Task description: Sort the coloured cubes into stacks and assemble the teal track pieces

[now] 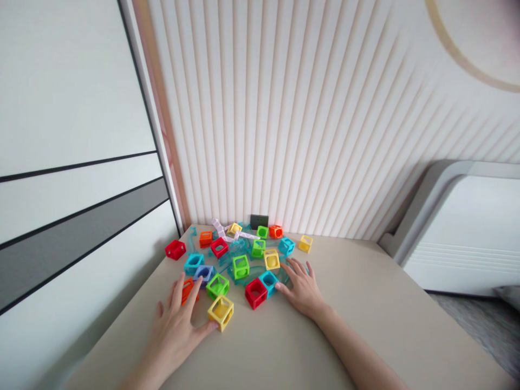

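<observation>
Both hands flat among hollow cubes

Left hand (174,325), open, thumb touching the yellow cube (221,312); right hand (303,290), open, at three o'clock of the empty red cube (255,293).

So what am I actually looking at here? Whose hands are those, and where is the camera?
There is no machine here, only a person. The one picture comes from a camera worn on the person's head, looking forward and down, so the two bare arms reaching in are their own. Below is a beige table set against a ribbed wall. On it lies a heap of small hollow plastic cubes in many colours, mixed with clear blue-green curved pieces. The left hand lies flat and open, its thumb touching a yellow cube and its fingers over an orange cube. The right hand also rests open, beside a red cube and a blue cube. Neither hand grips anything.
</observation>
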The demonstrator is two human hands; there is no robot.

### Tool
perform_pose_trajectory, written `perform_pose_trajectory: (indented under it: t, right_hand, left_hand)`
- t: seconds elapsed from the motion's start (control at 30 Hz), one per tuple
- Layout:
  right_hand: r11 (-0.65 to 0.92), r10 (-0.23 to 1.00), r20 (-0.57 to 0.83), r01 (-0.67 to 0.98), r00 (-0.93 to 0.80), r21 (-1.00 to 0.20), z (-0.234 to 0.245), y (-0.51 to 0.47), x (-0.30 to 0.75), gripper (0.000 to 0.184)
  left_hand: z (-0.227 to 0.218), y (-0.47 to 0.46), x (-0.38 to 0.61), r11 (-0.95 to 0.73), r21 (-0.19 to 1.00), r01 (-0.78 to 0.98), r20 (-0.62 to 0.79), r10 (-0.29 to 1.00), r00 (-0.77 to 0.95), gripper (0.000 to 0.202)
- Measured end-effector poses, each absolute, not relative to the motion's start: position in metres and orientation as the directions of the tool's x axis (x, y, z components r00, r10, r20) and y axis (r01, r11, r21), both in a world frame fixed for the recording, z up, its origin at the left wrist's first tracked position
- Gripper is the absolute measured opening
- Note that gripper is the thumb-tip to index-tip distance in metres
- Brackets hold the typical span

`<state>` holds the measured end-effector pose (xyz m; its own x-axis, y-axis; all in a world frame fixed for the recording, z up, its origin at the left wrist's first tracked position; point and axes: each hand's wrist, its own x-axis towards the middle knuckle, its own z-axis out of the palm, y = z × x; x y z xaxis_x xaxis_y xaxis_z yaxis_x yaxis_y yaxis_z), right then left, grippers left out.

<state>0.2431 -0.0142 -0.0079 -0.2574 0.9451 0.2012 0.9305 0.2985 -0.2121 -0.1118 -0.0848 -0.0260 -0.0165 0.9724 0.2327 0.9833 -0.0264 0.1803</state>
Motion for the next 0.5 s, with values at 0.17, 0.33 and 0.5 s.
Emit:
perform_pose_trajectory:
  t: [0.17, 0.33, 0.5]
  right_hand:
    - [0.317, 0.940, 0.195, 0.925, -0.279, -0.208, -0.006, -0.008, 0.245, 0.059]
    - [0.324, 0.936, 0.211, 0.922, -0.281, -0.210, -0.008, -0.006, 0.246, 0.058]
    - [0.346, 0.926, 0.238, 0.913, -0.294, -0.215, -0.007, -0.011, 0.249, 0.059]
  left_hand:
    - [-0.025, -0.071, -0.113, -0.029, 0.178, 0.984, 0.246, 0.969, -0.016, 0.087]
    - [-0.022, -0.057, -0.117, -0.046, 0.197, 0.979, 0.255, 0.967, -0.006, 0.086]
    - [-0.025, -0.062, -0.119, -0.057, 0.245, 0.968, 0.248, 0.969, -0.006, 0.088]
